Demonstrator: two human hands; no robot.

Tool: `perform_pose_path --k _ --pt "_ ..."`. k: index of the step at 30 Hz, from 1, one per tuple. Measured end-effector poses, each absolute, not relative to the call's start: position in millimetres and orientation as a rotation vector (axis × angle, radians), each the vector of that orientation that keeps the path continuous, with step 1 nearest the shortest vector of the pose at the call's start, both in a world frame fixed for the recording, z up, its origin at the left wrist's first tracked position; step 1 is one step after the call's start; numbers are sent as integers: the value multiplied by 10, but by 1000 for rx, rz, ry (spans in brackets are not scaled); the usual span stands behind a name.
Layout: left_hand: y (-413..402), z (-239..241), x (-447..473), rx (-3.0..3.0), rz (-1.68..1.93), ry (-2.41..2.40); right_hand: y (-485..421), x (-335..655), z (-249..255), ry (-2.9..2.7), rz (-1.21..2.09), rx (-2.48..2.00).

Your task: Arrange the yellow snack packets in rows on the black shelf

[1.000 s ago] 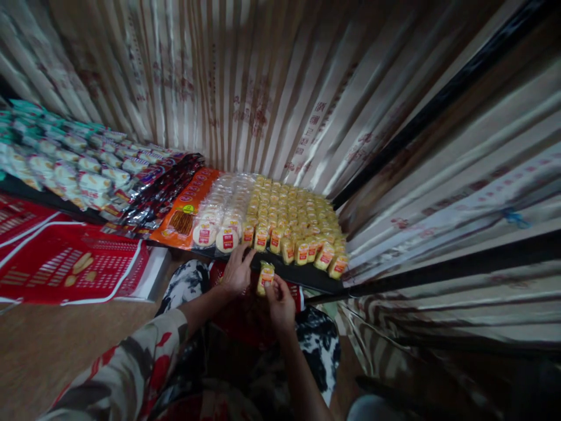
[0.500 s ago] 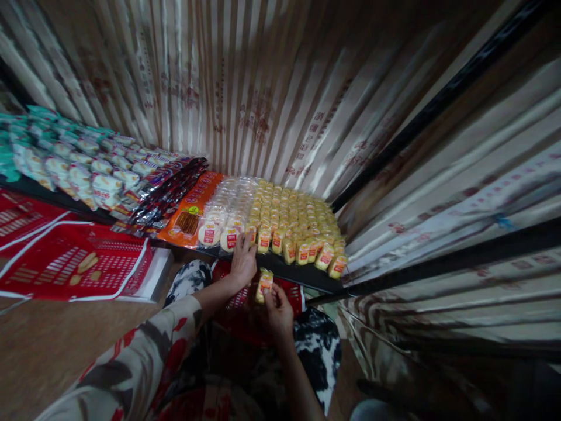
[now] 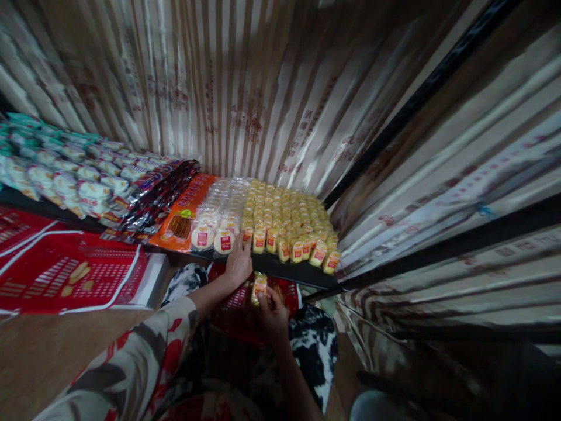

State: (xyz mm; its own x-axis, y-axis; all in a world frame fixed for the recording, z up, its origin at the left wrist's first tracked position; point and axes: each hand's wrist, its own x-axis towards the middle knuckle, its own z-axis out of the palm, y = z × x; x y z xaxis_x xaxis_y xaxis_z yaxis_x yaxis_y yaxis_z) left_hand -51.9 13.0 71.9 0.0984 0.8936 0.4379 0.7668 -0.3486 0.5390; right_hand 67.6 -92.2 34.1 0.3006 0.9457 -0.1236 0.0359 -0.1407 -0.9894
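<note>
Head view. The right hand (image 3: 272, 313) is closed, its grip pinching one small yellow packet (image 3: 258, 285) with a red label by the lower end between thumb and fingertips; the packet stands roughly upright above the grip. Just left of and above this grip, the left hand (image 3: 239, 264) lies flat with fingers extended, holding nothing, its fingertips against the front edge of the dark shelf (image 3: 284, 270) and touching the front row there. Directly beyond both hands, the shelf carries rows of matching yellow packets (image 3: 289, 216); to the left of these lie round white packets (image 3: 214, 237), then an orange packet (image 3: 182, 222), dark wrappers (image 3: 158, 199) and green-and-white packets (image 3: 65, 175) further left. Beneath the grip sits a red basket (image 3: 289, 295). Well to the left stands a red printed carton (image 3: 74, 272).
</note>
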Motion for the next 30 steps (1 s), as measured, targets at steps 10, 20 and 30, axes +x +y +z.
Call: perform_pose_path --k 10,20,30 --pt "96 692 -554 2241 1121 1648 -918 736 288 -960 992 -1526" --pt "-48 659 -524 2579 727 1352 -902 857 375 -960 938 -1683" --pt "72 733 -440 2602 669 1455 -917 921 316 -950 958 -1713"
